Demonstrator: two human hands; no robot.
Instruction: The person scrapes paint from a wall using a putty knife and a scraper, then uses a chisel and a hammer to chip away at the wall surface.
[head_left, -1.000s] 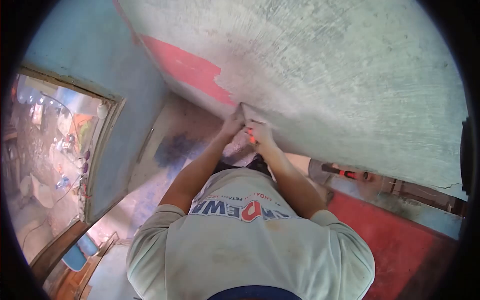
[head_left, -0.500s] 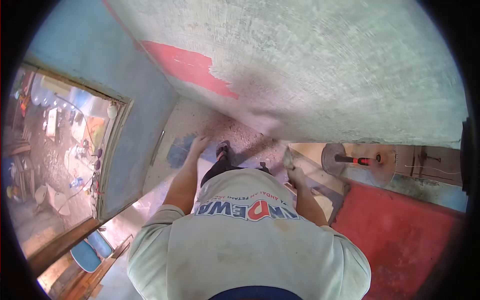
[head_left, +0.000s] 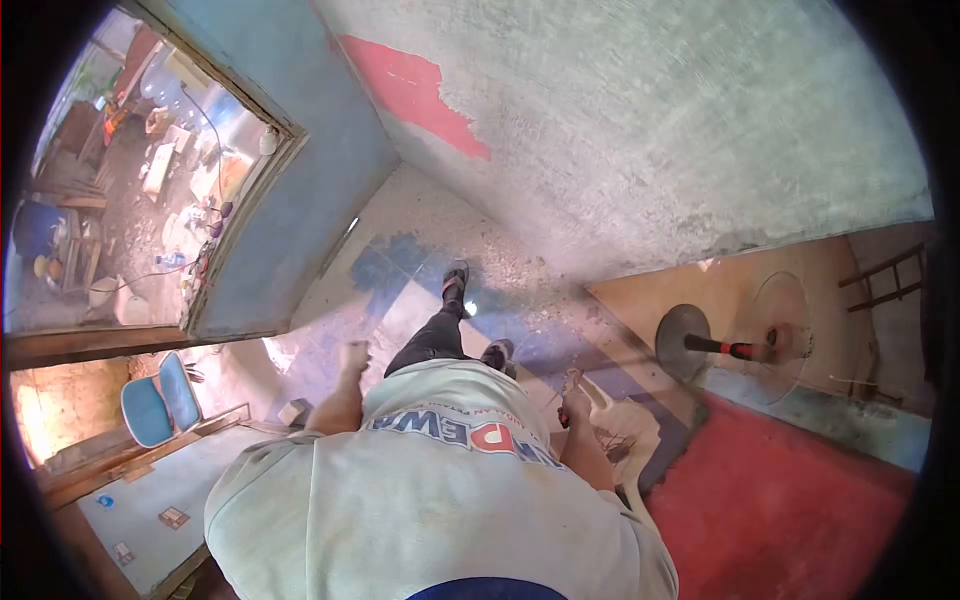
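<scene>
My left hand (head_left: pixel 355 358) is beside my left hip, above the floor and apart from the wall; its fingers are too small and smeared to read. On the other side, my right hand (head_left: pixel 574 408) is closed round a small, dark-and-brown object that I cannot make out. Near that hand lies a pale, curved thing (head_left: pixel 625 425) like a sack or cloth. Below me, my dark shoe (head_left: pixel 455 280) is stretched forward on the dusty tiled floor (head_left: pixel 410 310), which has blue patches and scattered debris.
A pale scraped wall (head_left: pixel 640 130) with a pink patch rises ahead. To the right stand a round fan (head_left: pixel 683 342) and a red surface (head_left: pixel 780 490). At left are a doorway frame (head_left: pixel 255 190), a blue chair (head_left: pixel 148 410) and a white tabletop (head_left: pixel 170 500).
The view has turned and shifted, showing more floor, the blue chair and the white tabletop. Both hands sit lower in view. My shoe is further forward, and the other shoe now shows.
</scene>
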